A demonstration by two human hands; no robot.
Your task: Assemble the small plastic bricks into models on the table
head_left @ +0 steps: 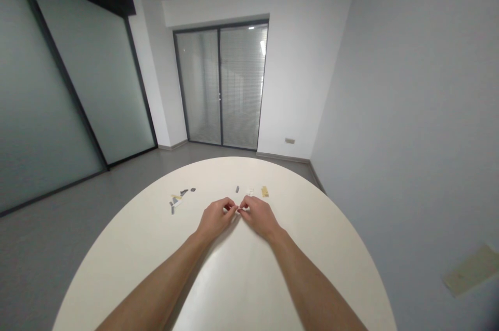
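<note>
Over the middle of the round white table (249, 279), my left hand (217, 216) and my right hand (258, 214) meet almost fingertip to fingertip. Both are closed in a pinch. Between them is a very small whitish thing, too small and too covered by fingers to name. Just beyond the hands lies a small grey piece (237, 189). Some small white pieces (250, 192) lie behind my right hand, and a yellow piece (265, 191) rests to their right.
Left of my hands is a loose group of small grey, white and yellow pieces (176, 201). A dark piece (193, 189) lies beside that group. The table's rounded far edge (234, 157) faces a glass door (220, 87); a wall (409, 113) stands on the right.
</note>
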